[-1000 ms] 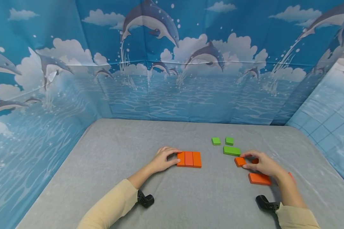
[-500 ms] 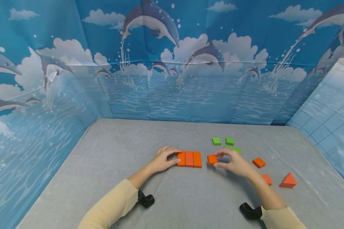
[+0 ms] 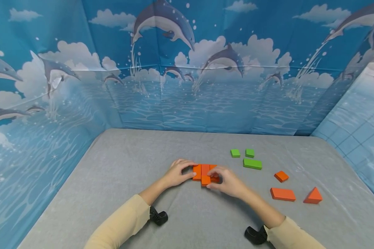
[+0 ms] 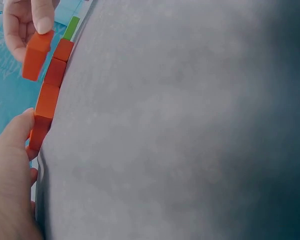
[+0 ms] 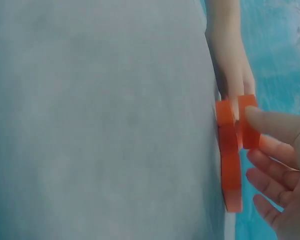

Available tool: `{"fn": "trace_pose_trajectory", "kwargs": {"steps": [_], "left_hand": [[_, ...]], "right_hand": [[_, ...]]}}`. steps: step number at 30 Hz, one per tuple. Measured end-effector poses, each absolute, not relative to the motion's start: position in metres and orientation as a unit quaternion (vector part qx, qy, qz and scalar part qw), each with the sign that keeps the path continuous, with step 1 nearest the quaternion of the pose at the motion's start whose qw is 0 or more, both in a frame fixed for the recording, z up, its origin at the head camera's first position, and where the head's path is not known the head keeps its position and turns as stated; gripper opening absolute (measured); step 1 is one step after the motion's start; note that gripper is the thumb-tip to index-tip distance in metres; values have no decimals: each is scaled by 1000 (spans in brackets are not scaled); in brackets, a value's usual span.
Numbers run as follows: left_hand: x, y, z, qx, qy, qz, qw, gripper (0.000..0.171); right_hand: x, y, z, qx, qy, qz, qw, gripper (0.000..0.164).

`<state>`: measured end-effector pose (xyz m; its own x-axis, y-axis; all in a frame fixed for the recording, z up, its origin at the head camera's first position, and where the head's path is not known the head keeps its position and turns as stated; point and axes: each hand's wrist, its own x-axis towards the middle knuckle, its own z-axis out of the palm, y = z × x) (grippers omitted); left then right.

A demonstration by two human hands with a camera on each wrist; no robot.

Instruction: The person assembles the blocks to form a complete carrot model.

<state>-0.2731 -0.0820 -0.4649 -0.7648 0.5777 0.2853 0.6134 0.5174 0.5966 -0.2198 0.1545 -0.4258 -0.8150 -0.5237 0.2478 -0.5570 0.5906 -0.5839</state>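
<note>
Flat orange blocks (image 3: 197, 173) lie side by side in a row on the grey cloth. My left hand (image 3: 177, 174) grips the row's left end, thumb on the near side and a finger on the far side; the left wrist view shows its thumb against the end block (image 4: 39, 134). Over the row, my right hand (image 3: 227, 181) pinches a small orange block (image 3: 205, 181) between thumb and fingers. That block (image 5: 249, 122) appears raised off the row in the right wrist view, its other fingers spread loosely. Part of the row's right side is hidden behind the right hand.
Two small green blocks (image 3: 235, 153) and a longer green block (image 3: 252, 164) lie beyond the right hand. Farther right are a small orange block (image 3: 281, 176), a longer orange block (image 3: 283, 194) and an orange triangular block (image 3: 313, 196). A dolphin-print curtain (image 3: 187, 103) encloses the table.
My right hand has picked up a small orange block at the right and carried it left, over the row. The left hand has stayed at the row's left end.
</note>
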Motion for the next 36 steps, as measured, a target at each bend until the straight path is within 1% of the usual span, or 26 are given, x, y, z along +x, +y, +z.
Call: {"fn": "trace_pose_trajectory", "kwargs": {"steps": [8, 17, 22, 29, 36], "left_hand": [[-274, -82, -465, -343, -871, -351, 27, 38], [-273, -82, -465, -344, -869, -355, 24, 38], [-273, -82, -465, -341, -871, -354, 19, 39], [-274, -82, -467, -344, -871, -350, 29, 39], [-273, -82, -465, -338, -873, -351, 20, 39]], "right_hand": [[-219, 145, -431, 330, -889, 312, 57, 30], [-216, 141, -434, 322, -901, 277, 81, 30], [-215, 139, -435, 316, -907, 265, 85, 31], [-214, 138, -436, 313, -909, 258, 90, 30], [-215, 138, -437, 320, -906, 258, 98, 28]]}}
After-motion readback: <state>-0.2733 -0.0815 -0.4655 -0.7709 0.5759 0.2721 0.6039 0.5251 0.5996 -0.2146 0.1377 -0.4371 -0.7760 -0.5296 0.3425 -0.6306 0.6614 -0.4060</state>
